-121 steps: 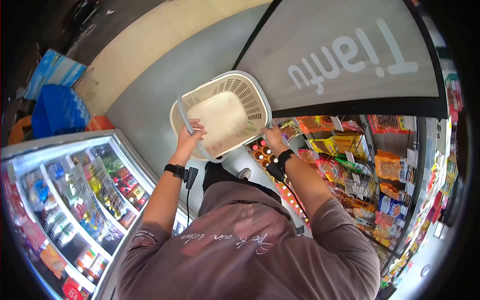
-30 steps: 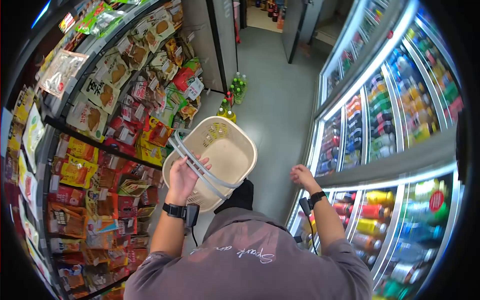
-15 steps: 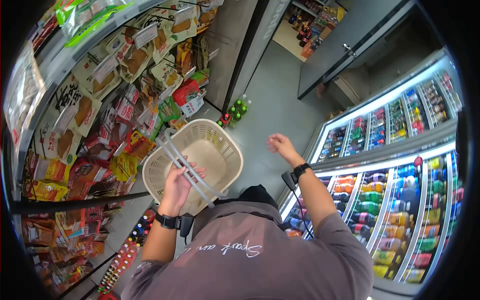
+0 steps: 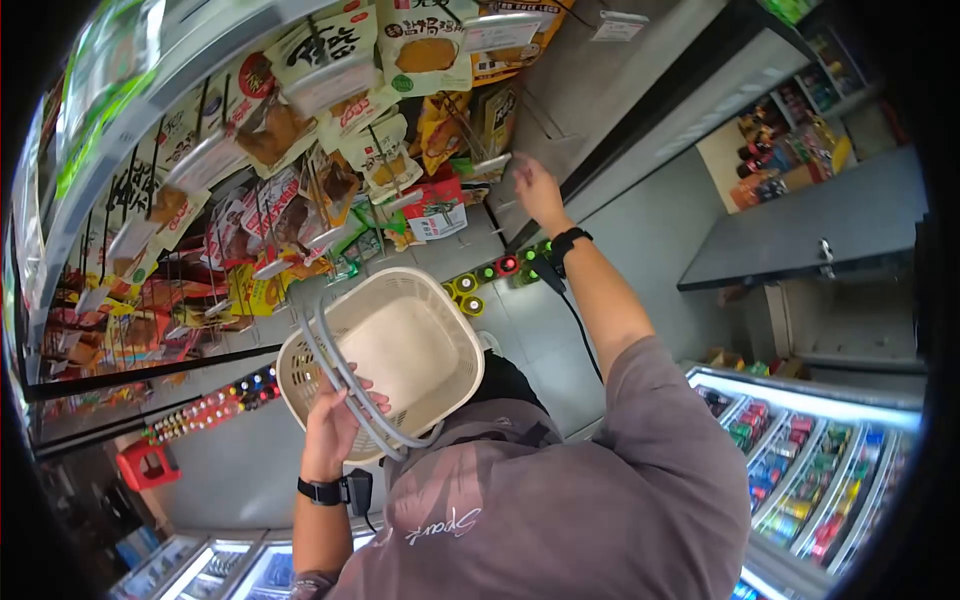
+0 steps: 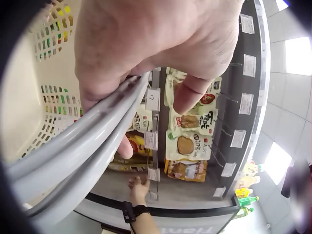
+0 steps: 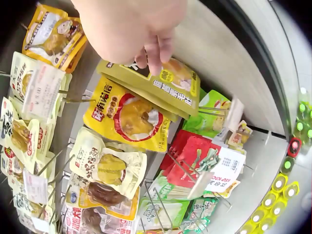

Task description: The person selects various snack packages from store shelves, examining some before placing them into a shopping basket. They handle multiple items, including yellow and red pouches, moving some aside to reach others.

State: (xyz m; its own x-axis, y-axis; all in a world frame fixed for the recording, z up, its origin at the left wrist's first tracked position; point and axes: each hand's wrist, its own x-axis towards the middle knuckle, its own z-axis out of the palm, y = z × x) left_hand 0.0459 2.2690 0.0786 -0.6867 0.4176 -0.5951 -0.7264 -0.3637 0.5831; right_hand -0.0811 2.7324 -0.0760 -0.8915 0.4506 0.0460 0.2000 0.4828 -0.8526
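My left hand grips the two grey handles of a cream plastic shopping basket. No goods show inside the basket in the head view. My right hand is stretched out to the far end of a snack rack. In the right wrist view its fingers hang loosely bent over an olive-green snack packet, overlapping its upper edge. A yellow snack packet hangs just beside that one. The left wrist view shows the right hand low by the rack's end.
Hooks with price tags stick out from the rack, full of hanging packets such as a red one. Yellow-capped bottles stand on the floor beyond the basket. A lit drinks fridge is at right, below a grey door.
I have turned toward the snack rack, and the fridge has slid lower right in view. My right hand, earlier at the basket rim, has reached out to the rack. The left still holds the handles.
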